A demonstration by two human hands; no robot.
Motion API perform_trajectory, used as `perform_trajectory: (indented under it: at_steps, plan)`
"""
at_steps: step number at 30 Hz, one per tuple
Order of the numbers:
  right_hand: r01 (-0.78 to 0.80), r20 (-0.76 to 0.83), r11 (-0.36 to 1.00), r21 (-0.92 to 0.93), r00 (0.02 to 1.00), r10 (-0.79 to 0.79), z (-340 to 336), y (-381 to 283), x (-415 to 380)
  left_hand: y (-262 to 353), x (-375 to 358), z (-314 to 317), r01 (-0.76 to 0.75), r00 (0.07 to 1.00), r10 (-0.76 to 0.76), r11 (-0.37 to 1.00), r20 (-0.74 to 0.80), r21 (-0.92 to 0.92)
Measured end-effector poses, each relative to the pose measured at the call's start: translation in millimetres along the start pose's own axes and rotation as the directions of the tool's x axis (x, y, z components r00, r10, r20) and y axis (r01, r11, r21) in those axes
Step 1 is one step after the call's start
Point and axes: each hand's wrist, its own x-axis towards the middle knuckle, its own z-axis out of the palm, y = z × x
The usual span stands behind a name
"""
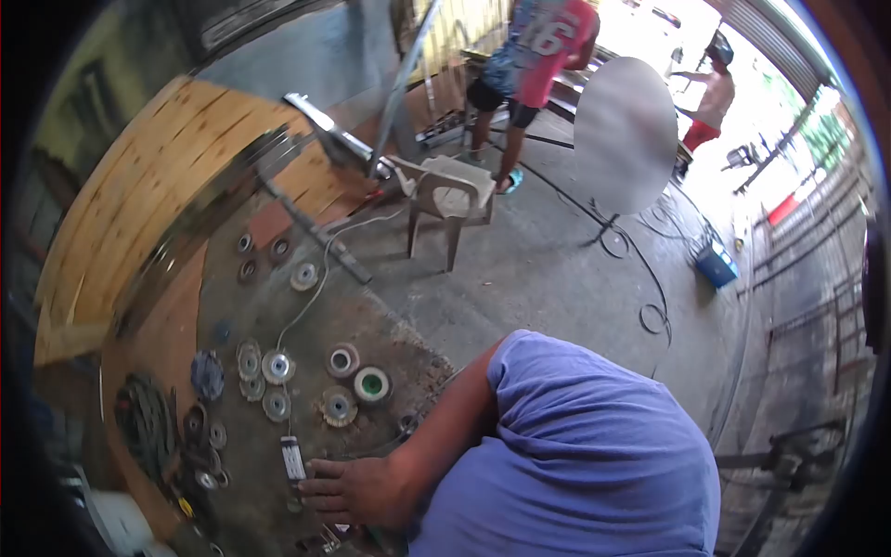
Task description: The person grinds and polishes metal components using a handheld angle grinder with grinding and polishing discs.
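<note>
My right hand [357, 490] reaches in from the right, back of the hand up, its fingers stretched to the left and slightly apart. The fingertips are right at the lower end of a small dark rectangular block with a white label [292, 459]. Below the fingers, small shiny metal parts [336, 533] partly show at the bottom edge. Several round discs lie on the floor beyond the hand, among them a toothed-edged disc [339, 407] and one with a green centre [372, 384]. My left hand does not show.
A plastic chair [452, 200] stands ahead, near wooden boards [158, 195] on the left. One person [538, 56] stands behind the chair, another [713, 97] at the bright opening. A blue box [716, 265] and black cable [640, 269] lie to the right. A dark coiled bundle [146, 422] sits left.
</note>
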Motion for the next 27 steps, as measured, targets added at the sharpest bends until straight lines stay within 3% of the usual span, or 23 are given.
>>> perform_trajectory:
  at_steps: [7, 11, 14, 17, 23, 27]
  plan:
    - [0.015, -0.044, 0.993, 0.116, 0.999, -0.010, -48, 9, -26, 4, 17, 34, 0.015, 0.999, -0.019, 0.997, 0.050, 0.072]
    - [0.060, -0.190, 0.997, 0.041, 0.980, -0.051, -8, 25, -28, 4, 19, 49, 0.020, 0.998, -0.025, 0.995, 0.055, 0.099]
    - [0.036, -0.197, 0.998, 0.045, 0.980, -0.027, -23, 16, -43, 2, 16, 53, 0.014, 0.999, -0.018, 0.995, 0.036, 0.099]
    - [0.043, -0.146, 0.998, 0.050, 0.989, -0.035, -41, 13, -54, -1, 6, 51, 0.003, 1.000, -0.004, 0.997, 0.014, 0.075]
    - [-0.054, 0.021, 0.965, 0.255, 0.999, 0.050, -87, 4, -68, -8, -32, 34, -0.034, 0.997, 0.030, 0.998, -0.073, -0.056]
    - [-0.011, 0.048, 0.973, 0.232, 0.999, 0.000, -90, 5, -70, -11, -55, 28, -0.071, 0.993, 0.057, 0.987, -0.101, -0.143]
